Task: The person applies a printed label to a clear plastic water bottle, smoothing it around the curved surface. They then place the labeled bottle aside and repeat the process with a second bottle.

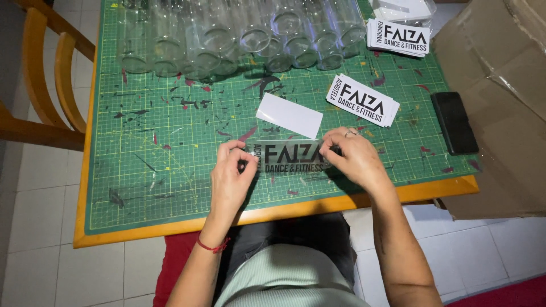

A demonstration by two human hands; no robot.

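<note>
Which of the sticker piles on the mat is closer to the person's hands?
The fanned stack of stickers lying at a slant mid-mat, just above the right hand. The other stack sits at the far edge beside the glass jars.

Head view, steeply down, close over table (273, 213)

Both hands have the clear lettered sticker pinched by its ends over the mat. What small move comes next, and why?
Probably carry the clear sticker up to the nearest clear bottle. The left hand and right hand hold it stretched by its ends, and its blank white backing lies apart on the cutting mat.
</note>
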